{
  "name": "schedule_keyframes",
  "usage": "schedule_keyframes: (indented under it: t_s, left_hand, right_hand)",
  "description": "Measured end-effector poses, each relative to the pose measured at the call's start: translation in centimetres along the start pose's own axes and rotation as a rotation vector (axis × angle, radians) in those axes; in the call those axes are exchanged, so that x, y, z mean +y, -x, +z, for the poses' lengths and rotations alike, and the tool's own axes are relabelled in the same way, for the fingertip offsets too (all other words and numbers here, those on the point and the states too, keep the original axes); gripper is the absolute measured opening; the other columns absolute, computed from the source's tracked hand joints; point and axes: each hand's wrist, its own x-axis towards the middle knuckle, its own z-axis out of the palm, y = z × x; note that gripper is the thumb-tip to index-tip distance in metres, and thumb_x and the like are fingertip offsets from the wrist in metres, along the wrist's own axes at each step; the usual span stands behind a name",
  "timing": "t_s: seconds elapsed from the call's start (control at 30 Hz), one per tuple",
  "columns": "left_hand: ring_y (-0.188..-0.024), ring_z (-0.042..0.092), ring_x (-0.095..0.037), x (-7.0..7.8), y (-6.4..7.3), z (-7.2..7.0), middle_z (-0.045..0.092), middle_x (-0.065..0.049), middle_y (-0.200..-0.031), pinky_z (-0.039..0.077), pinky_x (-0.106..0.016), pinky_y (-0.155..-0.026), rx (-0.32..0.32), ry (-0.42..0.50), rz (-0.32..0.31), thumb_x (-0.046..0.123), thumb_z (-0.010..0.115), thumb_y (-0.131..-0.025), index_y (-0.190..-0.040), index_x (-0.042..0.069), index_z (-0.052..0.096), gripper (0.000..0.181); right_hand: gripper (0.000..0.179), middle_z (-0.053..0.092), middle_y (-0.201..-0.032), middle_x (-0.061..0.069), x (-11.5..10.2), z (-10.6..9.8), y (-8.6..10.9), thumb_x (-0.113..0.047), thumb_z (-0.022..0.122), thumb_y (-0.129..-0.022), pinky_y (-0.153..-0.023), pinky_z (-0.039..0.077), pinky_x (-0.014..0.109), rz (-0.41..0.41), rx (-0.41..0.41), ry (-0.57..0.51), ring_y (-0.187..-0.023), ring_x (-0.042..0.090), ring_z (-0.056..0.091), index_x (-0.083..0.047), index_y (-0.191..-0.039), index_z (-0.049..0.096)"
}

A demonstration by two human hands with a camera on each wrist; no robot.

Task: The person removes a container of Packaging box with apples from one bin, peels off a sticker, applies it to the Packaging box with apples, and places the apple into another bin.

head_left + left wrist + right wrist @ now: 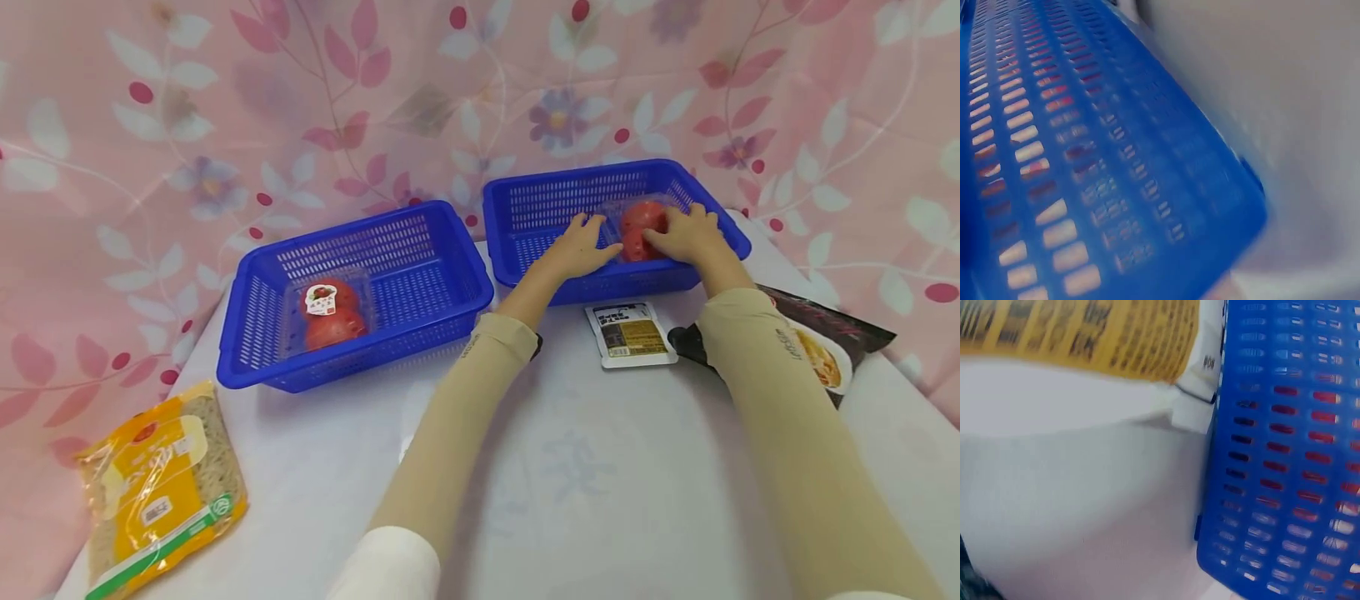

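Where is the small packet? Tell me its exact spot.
In the head view, the small packet lies right of centre on the white table, just in front of the right blue basket and left of the black bag.

Clear plastic pack of red tomatoes (642,215), lying in the blue mesh basket (585,288), toward its right end

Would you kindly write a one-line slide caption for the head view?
Right hand at a clear pack of red produce in a blue basket, left hand open nearby.
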Motion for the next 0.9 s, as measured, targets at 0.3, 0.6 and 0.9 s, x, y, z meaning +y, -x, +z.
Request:
schedule_keyframes:
  t_s: [0.3,0.6,0.9]
  left_hand:
    - [-0.138,0.008,-0.014,0.9,-2.4,0.7,0.025,-0.002,-0.149,0.017,-0.027,-0.108,-0.105,0.064,0.056,0.041,0.045,-0.094,-0.146,0.010,0.017,0.067]
    - [-0.138,0.003,-0.016,1.2,-3.5,1.1,0.020,-0.005,-0.150,0.016,-0.027,-0.108,-0.062,0.032,0.034,0.045,0.049,-0.090,-0.143,0.012,0.026,0.066]
    - [-0.138,0.009,-0.016,0.5,-3.5,1.2,0.022,-0.007,-0.150,0.022,-0.030,-0.107,-0.033,0.087,0.025,0.045,0.054,-0.088,-0.142,0.011,0.028,0.068]
  right_hand:
    - [0.087,0.006,-0.141,0.038,0.1,0.4,-0.7,-0.058,0.035,-0.088,-0.096,0.013,0.070,-0.039,-0.078,0.011,-0.123,0.060,0.012,0.008,-0.141,0.014]
    - [0.086,0.010,-0.143,0.034,0.2,0.2,-0.9,-0.055,0.042,-0.089,-0.101,0.012,0.063,-0.137,-0.129,-0.060,-0.131,0.049,0.008,0.008,-0.141,0.016]
    - [0.068,0.019,-0.141,0.034,0.5,0.5,-1.2,-0.041,0.042,-0.094,-0.103,0.011,0.059,-0.221,-0.081,-0.048,-0.131,0.047,0.011,0.009,-0.137,0.028]
